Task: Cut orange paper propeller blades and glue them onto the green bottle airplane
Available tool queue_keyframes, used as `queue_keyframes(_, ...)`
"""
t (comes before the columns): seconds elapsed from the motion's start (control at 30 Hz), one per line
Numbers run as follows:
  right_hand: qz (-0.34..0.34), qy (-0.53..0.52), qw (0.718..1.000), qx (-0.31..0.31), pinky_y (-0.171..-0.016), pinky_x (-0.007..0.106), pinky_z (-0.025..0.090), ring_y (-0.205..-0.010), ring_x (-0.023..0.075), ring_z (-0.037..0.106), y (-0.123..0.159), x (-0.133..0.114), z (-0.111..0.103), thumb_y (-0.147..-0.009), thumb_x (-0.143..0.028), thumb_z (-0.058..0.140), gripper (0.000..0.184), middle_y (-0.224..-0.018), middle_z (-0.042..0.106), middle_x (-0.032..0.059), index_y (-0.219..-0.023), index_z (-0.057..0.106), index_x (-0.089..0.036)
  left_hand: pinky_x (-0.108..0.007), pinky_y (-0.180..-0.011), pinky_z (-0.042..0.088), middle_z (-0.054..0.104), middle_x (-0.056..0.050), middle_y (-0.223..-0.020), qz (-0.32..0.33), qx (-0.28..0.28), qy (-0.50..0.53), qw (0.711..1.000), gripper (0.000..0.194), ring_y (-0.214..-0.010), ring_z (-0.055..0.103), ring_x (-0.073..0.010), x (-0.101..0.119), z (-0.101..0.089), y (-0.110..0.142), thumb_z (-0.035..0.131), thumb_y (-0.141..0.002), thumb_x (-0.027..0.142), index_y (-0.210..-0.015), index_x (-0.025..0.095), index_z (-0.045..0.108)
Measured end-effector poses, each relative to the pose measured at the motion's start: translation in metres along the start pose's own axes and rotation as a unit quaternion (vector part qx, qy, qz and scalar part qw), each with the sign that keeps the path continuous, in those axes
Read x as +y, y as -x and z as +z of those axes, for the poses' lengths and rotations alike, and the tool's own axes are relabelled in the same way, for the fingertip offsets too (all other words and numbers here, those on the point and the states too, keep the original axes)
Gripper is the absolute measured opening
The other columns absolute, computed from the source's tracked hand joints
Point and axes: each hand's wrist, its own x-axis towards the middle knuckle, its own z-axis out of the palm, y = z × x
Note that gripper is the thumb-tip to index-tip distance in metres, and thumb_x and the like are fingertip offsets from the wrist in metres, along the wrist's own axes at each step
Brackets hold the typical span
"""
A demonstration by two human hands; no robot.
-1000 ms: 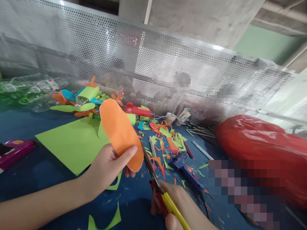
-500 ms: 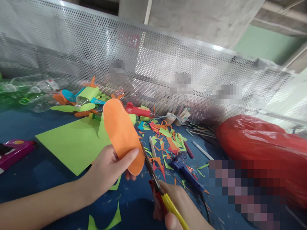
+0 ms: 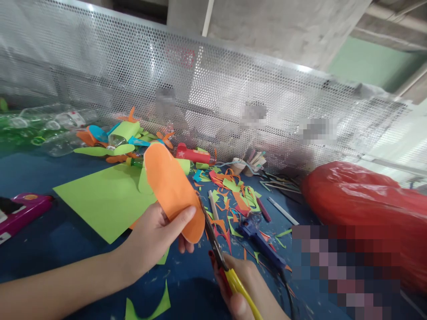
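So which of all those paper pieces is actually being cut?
The orange oval piece, held up in the left hand against the scissors; the green sheet lies flat.

One head-worn camera looks forward and down, close over the blue table (image 3: pixel 40 249) (no second view).

Craft workshop: paper scraps (image 3: pixel 233 195), glue gun (image 3: pixel 260 240), perforated metal divider (image 3: pixel 216 102).
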Motion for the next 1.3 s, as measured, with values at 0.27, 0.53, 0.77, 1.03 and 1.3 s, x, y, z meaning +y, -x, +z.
queue_keyframes(0.27,0.014,0.010,1.000,-0.012,-0.041,0.026,0.019,-0.042,0.0085,0.027,0.000,0.002,0.000,-0.075,-0.085,0.024,0.067,-0.050,0.031,-0.0060,-0.065,0.038,-0.021,-0.019,-0.045,0.048,0.063,0.001,-0.048,-0.005,-0.010,0.025,1.000,0.033,-0.043,0.058,-0.0111,-0.001,-0.001,0.000,0.054,-0.085,0.038,-0.061,0.017,0.061)
queue_keyframes(0.53,0.019,0.018,1.000,-0.014,-0.042,0.025,0.018,-0.044,0.0085,0.025,0.002,0.003,-0.001,-0.075,-0.085,0.024,0.066,-0.050,0.030,-0.0061,-0.064,0.036,-0.021,-0.020,-0.044,0.048,0.063,0.001,-0.048,-0.019,-0.002,0.011,1.000,0.033,-0.043,0.058,-0.0117,0.001,-0.001,-0.003,0.055,-0.082,0.040,-0.059,0.017,0.059)
queue_keyframes(0.77,0.024,0.048,0.998,-0.021,-0.043,0.025,0.019,-0.047,0.0092,0.026,0.002,0.000,-0.003,-0.076,-0.085,0.019,0.066,-0.053,0.030,-0.0048,-0.064,0.033,-0.021,-0.020,-0.046,0.048,0.063,0.001,-0.049,-0.013,-0.011,0.006,1.000,0.033,-0.044,0.058,-0.0116,0.002,-0.004,-0.002,0.055,-0.084,0.040,-0.060,0.017,0.059)
queue_keyframes(1.03,0.023,0.056,0.998,-0.035,-0.045,0.026,0.021,-0.047,0.0094,0.029,0.003,-0.007,-0.007,-0.079,-0.083,0.017,0.066,-0.053,0.034,-0.0044,-0.065,0.035,-0.021,-0.023,-0.054,0.051,0.072,-0.002,-0.070,-0.009,0.038,0.026,0.999,0.031,-0.056,0.064,-0.0151,-0.004,-0.011,-0.006,0.053,-0.087,0.044,-0.075,0.019,0.067)
queue_keyframes(1.3,0.023,0.056,0.996,-0.060,-0.046,0.026,0.030,-0.051,0.0123,0.045,0.003,-0.009,-0.012,-0.073,-0.088,0.018,0.074,-0.060,0.052,0.0018,-0.070,0.046,-0.020,-0.021,-0.051,0.046,0.064,0.002,-0.060,0.004,0.038,-0.052,0.998,0.030,-0.053,0.059,-0.0136,-0.005,-0.011,-0.006,0.053,-0.088,0.042,-0.071,0.019,0.063)
